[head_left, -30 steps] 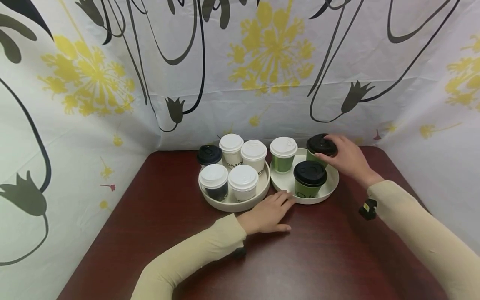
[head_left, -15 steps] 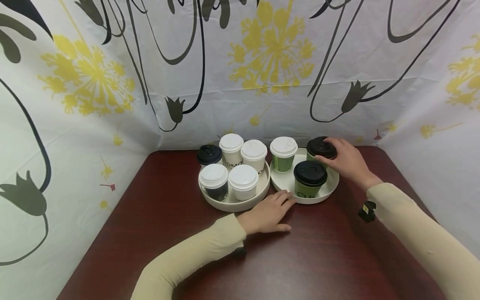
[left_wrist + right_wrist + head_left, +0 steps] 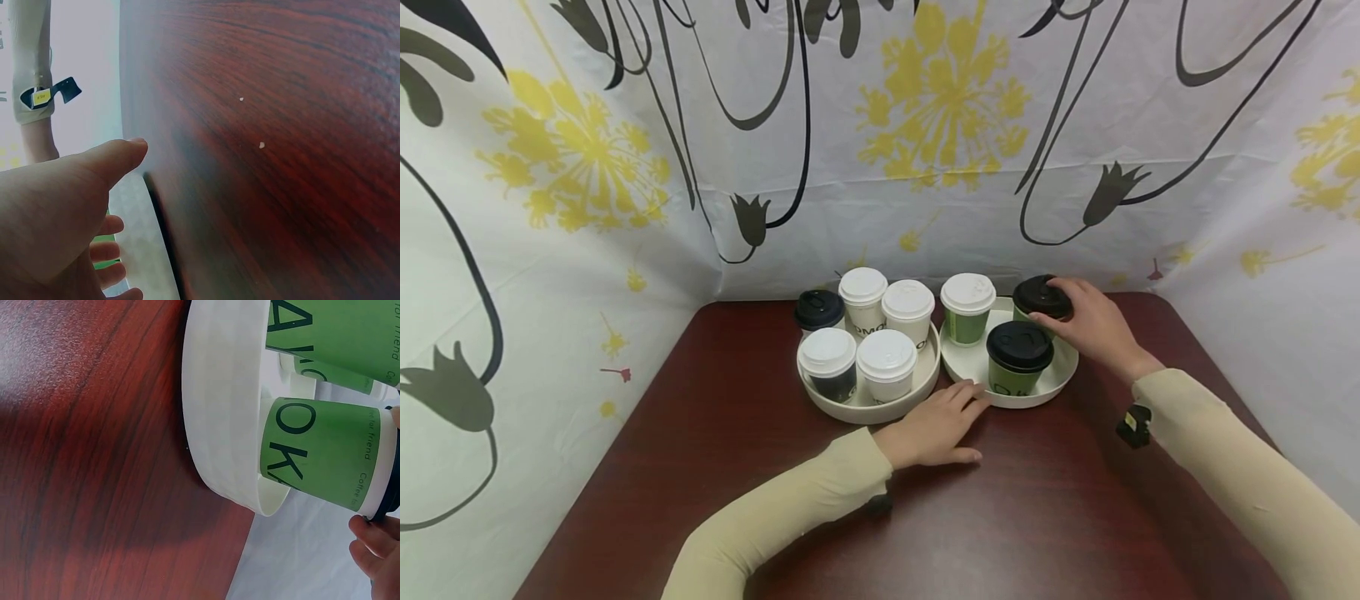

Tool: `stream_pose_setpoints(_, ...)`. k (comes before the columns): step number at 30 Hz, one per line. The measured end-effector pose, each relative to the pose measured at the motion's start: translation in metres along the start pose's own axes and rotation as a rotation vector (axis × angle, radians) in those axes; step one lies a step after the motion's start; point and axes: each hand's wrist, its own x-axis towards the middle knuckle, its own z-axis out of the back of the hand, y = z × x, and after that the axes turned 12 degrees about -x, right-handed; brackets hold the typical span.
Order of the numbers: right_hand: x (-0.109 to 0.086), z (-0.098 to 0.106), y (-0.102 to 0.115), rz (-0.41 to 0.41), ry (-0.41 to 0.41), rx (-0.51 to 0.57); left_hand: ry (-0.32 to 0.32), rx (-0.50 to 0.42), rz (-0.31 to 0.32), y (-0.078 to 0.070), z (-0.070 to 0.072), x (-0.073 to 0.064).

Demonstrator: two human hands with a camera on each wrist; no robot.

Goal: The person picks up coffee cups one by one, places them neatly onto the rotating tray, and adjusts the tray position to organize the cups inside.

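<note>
In the head view my right hand (image 3: 1099, 327) grips a green paper coffee cup by its black lid (image 3: 1037, 297), at the back right of the right-hand white tray (image 3: 964, 367). From the right wrist, this upright green cup (image 3: 320, 453) appears low inside the tray wall (image 3: 222, 406), with fingertips at its lid edge. Another black-lidded green cup (image 3: 1019, 354) stands in front of it, and a white-lidded green cup (image 3: 966, 310) is to the left. My left hand (image 3: 931, 429) lies with fingers extended, fingertips at the near rim of that tray, holding nothing.
A second white tray (image 3: 880, 412) touches or nearly touches the first on its left. It bears several cups, among them a black-lidded cup (image 3: 818, 310) and a white-lidded dark cup (image 3: 827, 367). Behind the dark red table (image 3: 715, 467) hangs a patterned cloth (image 3: 880, 125).
My right hand has lowered slightly with the black-lidded green cup, down into the right tray, and now holds nearly still. The left hand and the other cups have stayed put.
</note>
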Motion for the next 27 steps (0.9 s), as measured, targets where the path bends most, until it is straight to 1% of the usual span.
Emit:
stream_pose_setpoints(13, -0.0022, -0.0009, 0.0008, 0.002, 0.009, -0.018, 0.005, -0.005, 0.0, 0.0005, -0.0005, -0.0003)
stream_pose_setpoints(22, -0.0039, -0.002, 0.0027, 0.002, -0.007, -0.039, 0.018, -0.009, 0.009, 0.0001, 0.001, -0.0013)
stream_pose_setpoints(27, -0.0055, -0.0016, 0.0031, -0.004, -0.001, -0.044, 0.016, -0.008, 0.007, 0.0003, 0.001, -0.0019)
